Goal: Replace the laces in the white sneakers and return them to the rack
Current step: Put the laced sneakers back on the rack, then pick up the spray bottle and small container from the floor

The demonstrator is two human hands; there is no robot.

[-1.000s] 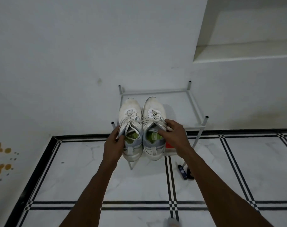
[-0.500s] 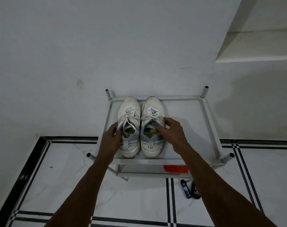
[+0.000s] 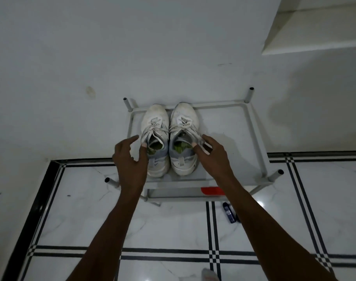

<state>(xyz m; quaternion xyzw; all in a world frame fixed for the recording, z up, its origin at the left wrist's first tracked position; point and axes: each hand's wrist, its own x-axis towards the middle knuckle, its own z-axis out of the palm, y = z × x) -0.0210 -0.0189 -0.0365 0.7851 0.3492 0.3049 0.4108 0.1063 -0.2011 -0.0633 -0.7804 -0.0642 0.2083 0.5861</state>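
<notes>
Two laced white sneakers stand side by side, toes to the wall, on the top shelf of a grey metal rack point(image 3: 256, 138). The left sneaker point(image 3: 155, 126) and the right sneaker point(image 3: 184, 120) have grey heels and green insoles. My left hand point(image 3: 130, 159) is beside the left shoe's collar with fingers spread, its thumb tip just touching the edge. At the right shoe's collar my right hand point(image 3: 212, 155) is also spread, the thumb resting at the rim. Neither hand grips a shoe.
The rack stands against a white wall, with a red label point(image 3: 212, 190) on its lower shelf. A small dark blue bottle point(image 3: 230, 214) lies on the tiled floor in front of the rack. A wall ledge point(image 3: 315, 37) juts out at the upper right.
Both hands held the sneakers by their collars and set them on the rack's top shelf; now the fingers have spread and let go. The view has moved closer over the rack.
</notes>
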